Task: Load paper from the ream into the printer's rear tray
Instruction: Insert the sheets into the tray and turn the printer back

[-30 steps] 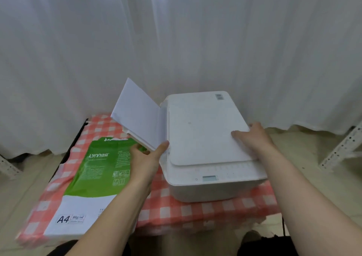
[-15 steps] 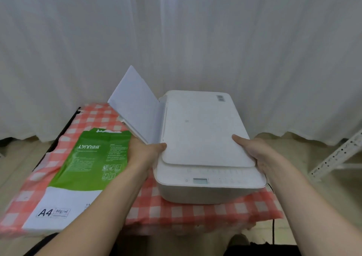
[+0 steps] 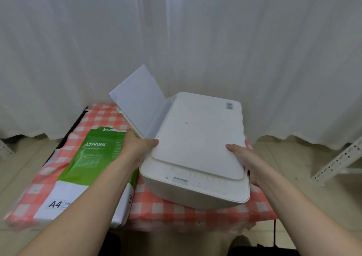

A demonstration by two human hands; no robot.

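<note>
Both my hands grasp the printer point(image 3: 195, 149): left hand point(image 3: 137, 147) at its paper-side edge, right hand point(image 3: 246, 161) on the opposite side. Paper point(image 3: 140, 100) stands in the rear tray, so loading looks approx. done. Ream point(image 3: 84, 169) lies beside the printer, wrapper torn open. Left: prob. just square up.

We read "LYNN" and "A4" on the green-and-white ream wrapper point(image 3: 82, 169); smaller print there, and the printer's point(image 3: 197, 151) sticker, we cannot read.
</note>
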